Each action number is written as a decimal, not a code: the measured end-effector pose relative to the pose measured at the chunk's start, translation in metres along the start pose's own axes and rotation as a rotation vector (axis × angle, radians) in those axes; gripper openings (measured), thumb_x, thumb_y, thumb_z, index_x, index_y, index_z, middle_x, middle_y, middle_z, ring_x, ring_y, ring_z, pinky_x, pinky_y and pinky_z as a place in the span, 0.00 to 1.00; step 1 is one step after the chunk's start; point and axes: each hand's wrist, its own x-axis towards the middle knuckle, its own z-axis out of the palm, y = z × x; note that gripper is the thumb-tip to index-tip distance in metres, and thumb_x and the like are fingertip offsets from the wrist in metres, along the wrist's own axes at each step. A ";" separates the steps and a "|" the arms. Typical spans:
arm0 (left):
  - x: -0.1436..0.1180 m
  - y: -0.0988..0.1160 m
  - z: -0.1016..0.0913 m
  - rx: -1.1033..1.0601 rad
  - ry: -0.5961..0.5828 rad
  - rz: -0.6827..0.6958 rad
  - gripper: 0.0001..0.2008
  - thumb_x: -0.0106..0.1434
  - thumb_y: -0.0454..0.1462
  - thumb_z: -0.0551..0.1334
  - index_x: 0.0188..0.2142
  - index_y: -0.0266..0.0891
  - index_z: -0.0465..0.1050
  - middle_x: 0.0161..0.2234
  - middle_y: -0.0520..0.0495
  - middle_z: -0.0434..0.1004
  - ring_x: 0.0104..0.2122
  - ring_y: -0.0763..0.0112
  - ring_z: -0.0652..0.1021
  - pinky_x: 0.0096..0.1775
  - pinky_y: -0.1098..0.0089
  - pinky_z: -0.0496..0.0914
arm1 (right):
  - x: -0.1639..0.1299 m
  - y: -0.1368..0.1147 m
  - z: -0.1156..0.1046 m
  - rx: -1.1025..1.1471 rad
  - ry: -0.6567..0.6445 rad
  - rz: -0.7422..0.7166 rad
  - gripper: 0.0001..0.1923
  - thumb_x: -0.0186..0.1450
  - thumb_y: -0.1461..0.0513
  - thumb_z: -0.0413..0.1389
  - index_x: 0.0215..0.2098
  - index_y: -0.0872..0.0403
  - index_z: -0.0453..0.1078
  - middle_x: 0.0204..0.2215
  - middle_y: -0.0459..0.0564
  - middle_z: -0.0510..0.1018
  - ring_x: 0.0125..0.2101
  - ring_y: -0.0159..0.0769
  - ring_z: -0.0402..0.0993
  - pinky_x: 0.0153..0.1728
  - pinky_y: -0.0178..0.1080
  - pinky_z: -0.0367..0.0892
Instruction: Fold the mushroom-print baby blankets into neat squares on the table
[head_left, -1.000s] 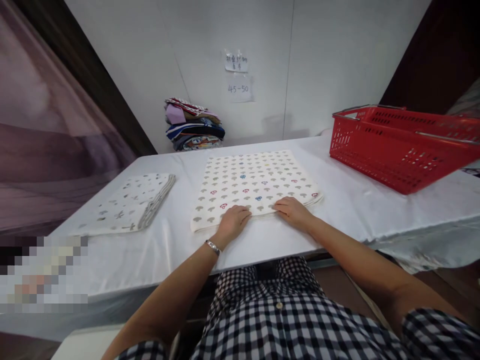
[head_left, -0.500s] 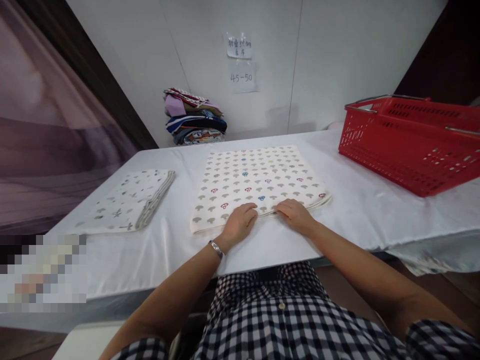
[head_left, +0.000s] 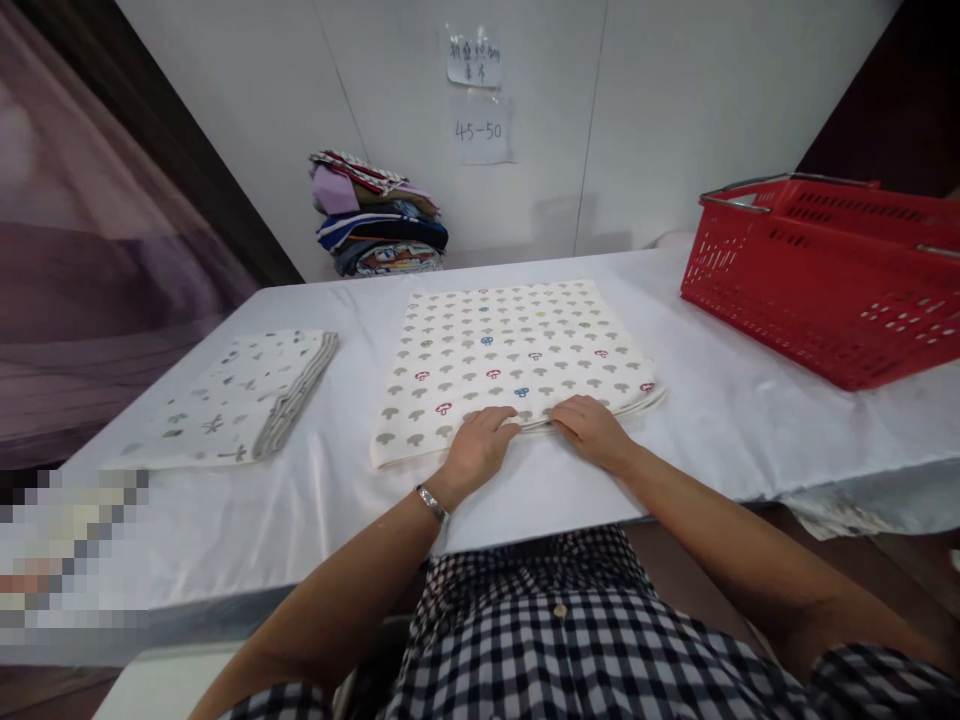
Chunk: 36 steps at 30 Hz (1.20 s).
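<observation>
A folded cream cloth (head_left: 510, 345) with a print of small grey mushrooms, a few in red, blue and yellow, lies flat in front of me. My left hand (head_left: 480, 445) grips its near edge, left of the middle, with the fingers bent over the top. A short way to the right, my right hand (head_left: 589, 430) has closed on the same edge, where several layers show. Both thumbs are mostly hidden. At the left rests a second folded white cloth (head_left: 247, 390) with a grey leaf-like print, touched by neither hand.
A white-covered table (head_left: 360, 530) bears the cloths. On its right stands a red plastic basket (head_left: 817, 290) with metal handles. A pile of folded fabrics (head_left: 382, 215) sits by the back wall, below two paper signs (head_left: 480, 130). A blurred-out patch (head_left: 67, 550) covers the front left corner.
The view has shifted slightly, so the surroundings appear a little displaced. Both hands keep their place on the cloth's near edge, and the cloth looks unchanged.
</observation>
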 end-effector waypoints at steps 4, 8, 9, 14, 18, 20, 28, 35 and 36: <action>0.000 0.001 0.001 0.020 -0.010 0.016 0.13 0.65 0.30 0.50 0.41 0.40 0.71 0.50 0.45 0.71 0.48 0.63 0.70 0.46 0.61 0.66 | 0.000 0.000 0.000 0.004 -0.017 -0.001 0.11 0.68 0.65 0.47 0.42 0.55 0.71 0.36 0.54 0.76 0.36 0.40 0.68 0.36 0.41 0.64; 0.001 0.001 0.001 0.019 0.021 0.054 0.09 0.66 0.36 0.54 0.42 0.39 0.70 0.49 0.43 0.71 0.47 0.61 0.71 0.44 0.60 0.67 | 0.001 -0.001 0.000 0.017 -0.035 0.000 0.11 0.67 0.65 0.47 0.41 0.55 0.71 0.36 0.54 0.76 0.37 0.40 0.68 0.37 0.42 0.64; 0.002 0.001 0.001 0.024 0.024 0.052 0.09 0.65 0.37 0.54 0.42 0.39 0.70 0.49 0.42 0.71 0.47 0.61 0.71 0.44 0.60 0.67 | 0.001 -0.002 0.000 0.020 -0.040 0.001 0.11 0.67 0.65 0.47 0.40 0.55 0.71 0.36 0.55 0.76 0.37 0.40 0.68 0.37 0.42 0.64; 0.004 0.003 0.000 0.045 0.005 0.039 0.08 0.65 0.36 0.55 0.40 0.38 0.70 0.46 0.42 0.72 0.45 0.61 0.72 0.42 0.60 0.68 | 0.001 -0.003 -0.002 0.019 -0.058 0.003 0.10 0.66 0.65 0.48 0.40 0.55 0.71 0.37 0.55 0.76 0.37 0.41 0.68 0.37 0.43 0.64; 0.004 0.003 0.000 0.021 0.003 0.012 0.08 0.66 0.38 0.54 0.39 0.38 0.71 0.43 0.43 0.73 0.44 0.62 0.72 0.42 0.60 0.68 | 0.001 -0.003 -0.003 0.032 -0.048 0.004 0.11 0.67 0.65 0.47 0.41 0.55 0.71 0.36 0.55 0.76 0.37 0.41 0.68 0.37 0.43 0.65; 0.004 0.002 0.000 0.007 0.002 0.010 0.09 0.66 0.38 0.54 0.40 0.39 0.71 0.43 0.43 0.73 0.44 0.62 0.72 0.42 0.61 0.68 | 0.000 -0.003 -0.002 0.036 -0.033 0.003 0.11 0.67 0.64 0.47 0.42 0.55 0.71 0.36 0.55 0.76 0.37 0.41 0.69 0.37 0.43 0.65; 0.005 0.002 0.000 0.025 -0.008 0.009 0.10 0.67 0.38 0.53 0.39 0.39 0.72 0.39 0.45 0.74 0.40 0.64 0.72 0.40 0.63 0.67 | 0.000 -0.003 -0.002 0.031 -0.042 -0.014 0.11 0.66 0.66 0.48 0.40 0.55 0.71 0.37 0.55 0.76 0.37 0.41 0.68 0.37 0.43 0.65; 0.009 0.000 0.006 0.100 0.000 0.027 0.12 0.68 0.36 0.50 0.37 0.38 0.71 0.35 0.45 0.73 0.38 0.65 0.71 0.38 0.63 0.66 | 0.001 -0.006 -0.005 0.029 -0.066 -0.005 0.10 0.64 0.66 0.50 0.40 0.55 0.71 0.38 0.55 0.75 0.38 0.41 0.68 0.38 0.43 0.64; 0.009 0.000 0.007 0.116 0.003 0.026 0.12 0.68 0.36 0.49 0.36 0.37 0.71 0.35 0.45 0.73 0.37 0.65 0.71 0.38 0.63 0.66 | 0.001 -0.006 -0.005 0.024 -0.069 -0.005 0.10 0.64 0.65 0.50 0.41 0.55 0.71 0.38 0.55 0.75 0.38 0.41 0.68 0.38 0.43 0.64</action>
